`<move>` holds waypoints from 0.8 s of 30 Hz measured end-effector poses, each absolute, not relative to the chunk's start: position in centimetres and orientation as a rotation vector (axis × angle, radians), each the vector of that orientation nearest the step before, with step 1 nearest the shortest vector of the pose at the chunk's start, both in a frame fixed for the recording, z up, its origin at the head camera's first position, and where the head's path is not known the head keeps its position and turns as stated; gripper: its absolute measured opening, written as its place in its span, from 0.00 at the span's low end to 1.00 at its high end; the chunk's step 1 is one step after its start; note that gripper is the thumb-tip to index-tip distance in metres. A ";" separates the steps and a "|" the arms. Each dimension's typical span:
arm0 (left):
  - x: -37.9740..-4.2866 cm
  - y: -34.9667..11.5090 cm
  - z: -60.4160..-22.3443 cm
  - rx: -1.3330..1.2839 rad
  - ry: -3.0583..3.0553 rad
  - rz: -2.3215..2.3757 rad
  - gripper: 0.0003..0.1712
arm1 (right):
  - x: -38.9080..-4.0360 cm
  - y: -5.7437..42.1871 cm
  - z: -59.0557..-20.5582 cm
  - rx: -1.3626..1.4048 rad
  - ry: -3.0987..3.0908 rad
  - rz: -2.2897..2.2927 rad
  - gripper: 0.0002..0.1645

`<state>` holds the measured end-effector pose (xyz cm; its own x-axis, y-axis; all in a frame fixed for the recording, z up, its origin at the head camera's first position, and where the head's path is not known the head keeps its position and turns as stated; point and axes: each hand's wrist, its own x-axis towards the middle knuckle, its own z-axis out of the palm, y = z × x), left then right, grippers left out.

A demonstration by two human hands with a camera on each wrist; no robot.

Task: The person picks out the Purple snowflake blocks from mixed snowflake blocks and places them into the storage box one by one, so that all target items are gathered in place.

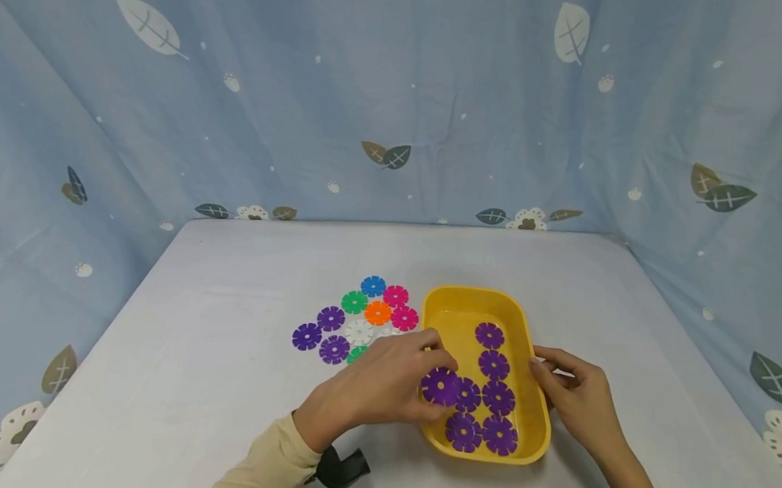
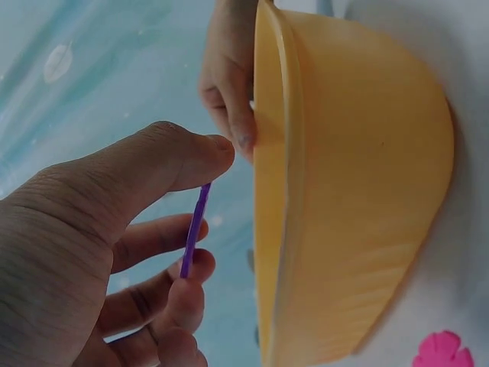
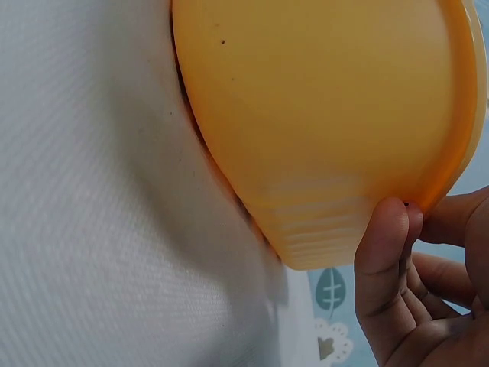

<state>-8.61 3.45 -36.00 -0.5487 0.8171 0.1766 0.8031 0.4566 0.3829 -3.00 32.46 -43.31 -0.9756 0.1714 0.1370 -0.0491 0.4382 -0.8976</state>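
Observation:
My left hand [image 1: 388,380] is over the left side of a yellow plastic tray [image 1: 451,329], pinching a purple notched disc [image 1: 440,386] between thumb and fingers. In the left wrist view that purple disc [image 2: 195,233] appears edge-on, level with the tray's rim. Several more purple notched discs [image 1: 494,364] lie flat in the tray, in a column along the right and beside it near the front. With thumb and fingertips, my right hand [image 1: 585,403] grips the tray's right rim; in the right wrist view its fingers [image 3: 382,237] press the outer wall just under the lip.
Left of the tray, a cluster of notched discs lies on the white table [image 1: 191,358]: purple discs [image 1: 331,318], green [image 1: 354,302], blue [image 1: 372,286], orange [image 1: 378,313], pink [image 1: 404,318] and white ones [image 1: 359,332]. A black object [image 1: 341,469] is under my left wrist. A blue leaf-patterned curtain [image 1: 330,92] surrounds the table.

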 end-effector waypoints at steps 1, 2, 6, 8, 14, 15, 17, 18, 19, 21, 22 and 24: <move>-8.7 3.5 -35.9 1.476 2.651 0.665 0.26 | -3.0 32.5 -43.3 -0.105 -2.483 1.556 0.18; -8.8 3.6 -35.9 1.476 2.650 0.660 0.27 | -3.0 32.5 -43.3 -0.100 -2.482 1.555 0.18; -9.1 3.8 -35.7 1.478 2.648 0.638 0.28 | -3.1 32.5 -43.4 -0.083 -2.479 1.559 0.17; -9.3 4.0 -35.7 1.479 2.650 0.620 0.29 | -3.1 32.5 -43.3 -0.086 -2.483 1.551 0.18; -9.9 4.5 -35.7 1.459 2.642 0.578 0.29 | -3.1 32.5 -43.3 -0.111 -2.496 1.524 0.17; -10.0 4.6 -35.7 1.454 2.639 0.573 0.28 | -3.2 32.5 -43.3 -0.114 -2.497 1.524 0.17; -10.3 4.7 -35.8 1.449 2.636 0.556 0.28 | -3.2 32.5 -43.3 -0.116 -2.500 1.523 0.17; -10.4 4.8 -35.8 1.447 2.636 0.547 0.28 | -3.2 32.5 -43.3 -0.118 -2.501 1.524 0.17; -10.5 4.9 -35.9 1.445 2.634 0.539 0.28 | -3.2 32.5 -43.3 -0.121 -2.502 1.523 0.17; -10.9 5.1 -36.0 1.444 2.628 0.524 0.28 | -3.2 32.4 -43.3 -0.127 -2.505 1.520 0.17; -11.0 5.2 -36.1 1.444 2.626 0.518 0.28 | -3.1 32.4 -43.3 -0.128 -2.505 1.518 0.17; -11.3 5.4 -36.1 1.442 2.617 0.511 0.28 | -3.1 32.4 -43.3 -0.132 -2.508 1.514 0.17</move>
<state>-11.29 5.42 -36.08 -0.5426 0.8375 0.0647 0.8004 0.4921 0.3424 -3.13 32.41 -43.27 -0.9743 0.1830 0.1314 -0.0310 0.4685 -0.8829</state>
